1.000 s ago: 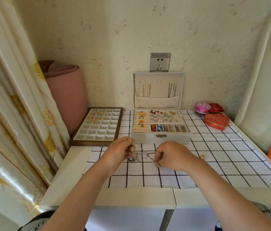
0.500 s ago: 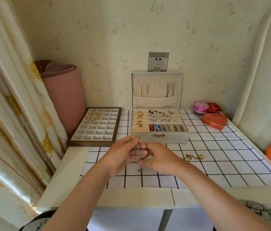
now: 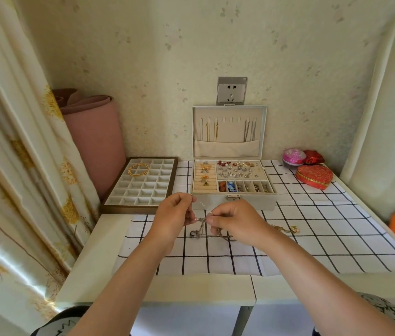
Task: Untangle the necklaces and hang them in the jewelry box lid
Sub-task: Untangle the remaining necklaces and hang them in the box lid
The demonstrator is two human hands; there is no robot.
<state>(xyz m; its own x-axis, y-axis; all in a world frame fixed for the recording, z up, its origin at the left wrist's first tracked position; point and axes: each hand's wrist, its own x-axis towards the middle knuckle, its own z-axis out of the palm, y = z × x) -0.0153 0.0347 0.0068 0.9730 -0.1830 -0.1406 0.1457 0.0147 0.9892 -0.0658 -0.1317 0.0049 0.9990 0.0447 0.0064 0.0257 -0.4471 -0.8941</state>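
A tangled silver necklace point(image 3: 201, 227) hangs between my two hands just above the checked cloth, its loops trailing onto the cloth. My left hand point(image 3: 174, 215) pinches one strand at the knot. My right hand point(image 3: 234, 220) pinches the other side, fingertips almost touching the left. A gold necklace point(image 3: 286, 229) lies on the cloth right of my right wrist. The white jewelry box point(image 3: 234, 201) stands open behind my hands. Its upright lid point(image 3: 262, 132) has gold chains hung at the left and silver chains at the right, with bare hooks between.
A brown compartment tray point(image 3: 140, 187) with a gold bangle sits left of the box. A red heart-shaped box point(image 3: 314, 177), a pink round box point(image 3: 293, 157) and a small red box lie at the back right. A pink rolled mat and a curtain stand at the left.
My hands came together from apart on the cloth, lifted the silver necklace, and now hold its knot between the fingertips. The gold necklace came into view beside my right wrist.
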